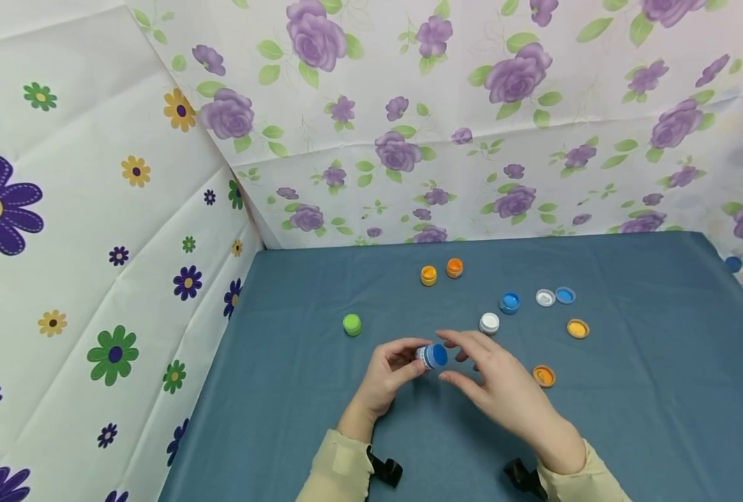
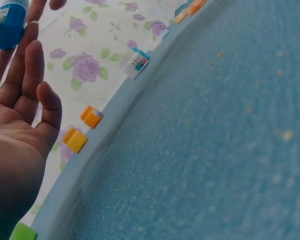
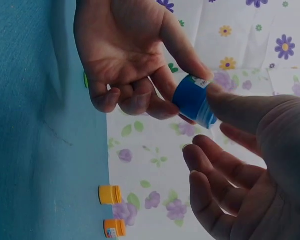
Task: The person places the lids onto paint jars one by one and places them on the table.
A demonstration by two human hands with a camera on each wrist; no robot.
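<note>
Between thumb and fingers, my left hand (image 1: 380, 376) pinches a small blue paint jar (image 1: 432, 357) above the cloth. Its blue lid faces right, toward my right hand (image 1: 506, 387). The right hand's thumb and fingers are spread around the lid end, with a gap to the lid in the head view. The right wrist view shows the label on the jar (image 3: 189, 100) by the left thumb, and the right thumb overlapping the lid end. At the upper left of the left wrist view, the jar (image 2: 10, 25) is partly cut off.
Beyond the hands stand a green jar (image 1: 351, 325), a yellow jar (image 1: 428, 275), an orange jar (image 1: 455, 268), a white jar (image 1: 489, 323) and another blue jar (image 1: 509, 302). Several loose lids, including an orange lid (image 1: 543, 376), lie on the blue cloth (image 1: 660, 390) at right.
</note>
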